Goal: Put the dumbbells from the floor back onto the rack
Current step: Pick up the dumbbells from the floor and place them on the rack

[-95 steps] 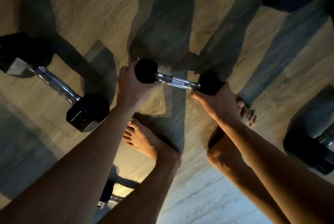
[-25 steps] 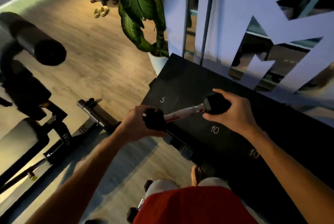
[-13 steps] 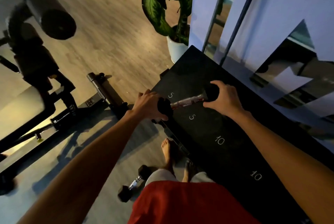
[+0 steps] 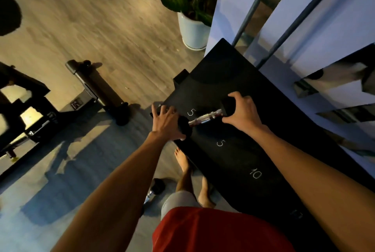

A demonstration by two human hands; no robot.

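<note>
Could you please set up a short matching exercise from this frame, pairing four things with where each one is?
Things:
1. dumbbell
2. second dumbbell
3. potted plant
4. rack

Places:
A. on the floor by the person's feet
B. against the wall, marked with 5s and 10s
C. on the floor beyond the rack's far end
D. held at both ends over the rack

Pairs: 1-D, 2-A, 3-C, 4-B

The black rack (image 4: 233,81) carried white numbers along its sloped top. A "5" (image 4: 190,112) sat just beside the near end of the small dumbbell (image 4: 205,118), a second "5" (image 4: 220,143) lay below it, and a "10" (image 4: 255,174) came further along toward the person. One more mark (image 4: 298,215) near the bottom was too dim to read. A small label (image 4: 76,104) on the bench base (image 4: 97,87) was blurred.
</note>
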